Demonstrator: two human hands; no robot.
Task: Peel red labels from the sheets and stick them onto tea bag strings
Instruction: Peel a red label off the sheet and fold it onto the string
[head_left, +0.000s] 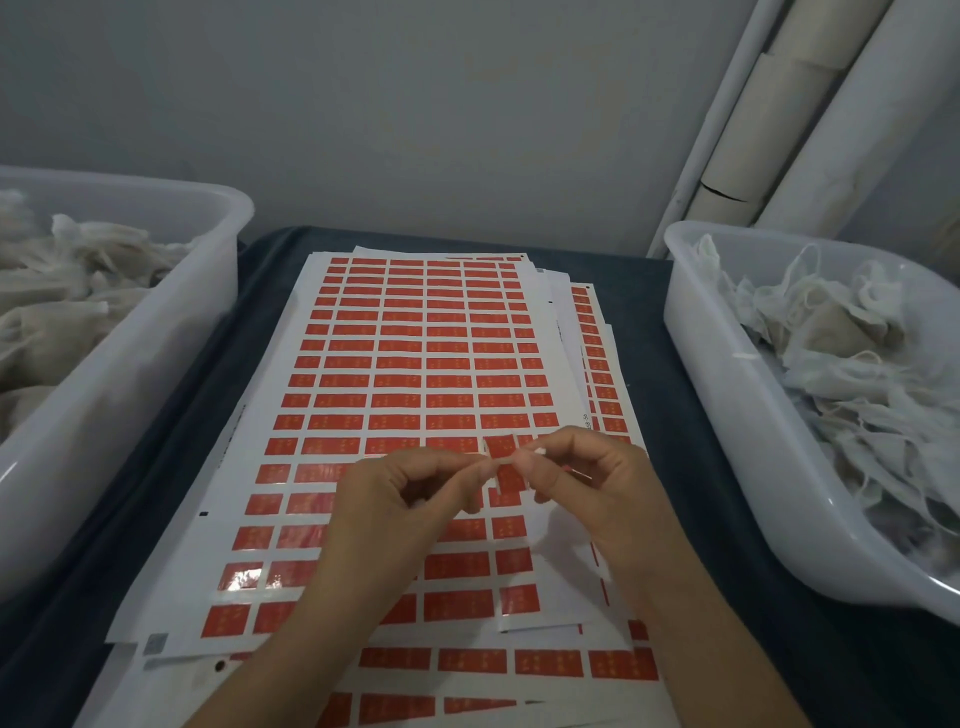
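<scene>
Both hands are up over the middle of the sticker pile, fingertips nearly meeting; the left hand (410, 488) has thumb and forefinger pinched together at the left edge of a red label (502, 447), and the right hand (587, 467) is pinching something thin and white at the label's right side, looks like a string (535, 452) but it's too small and blurry to be sure; so neither hand is loose, both are gripping with the fingertips while the other fingers curl underneath; the label itself is lifted off, held between the two hands just above the top sheet (415, 364), which is a big white page covered in rows of red labels, with a few shiny bare gaps near the bottom left where the light glares; under it there's a messy stack of more sheets (519, 670) fanned out toward the right and toward the bottom edge; all of that sits on a dark cloth (208, 389) over the table; on the left is a white plastic tub (156, 332) piled with pale tea bags (62, 312), and on the right another tub (727, 395) with a looser heap of bags (852, 353), whitish mesh with tan filling showing; behind the right tub some cardboard tubes (779, 119) lean against the grey wall.
</scene>
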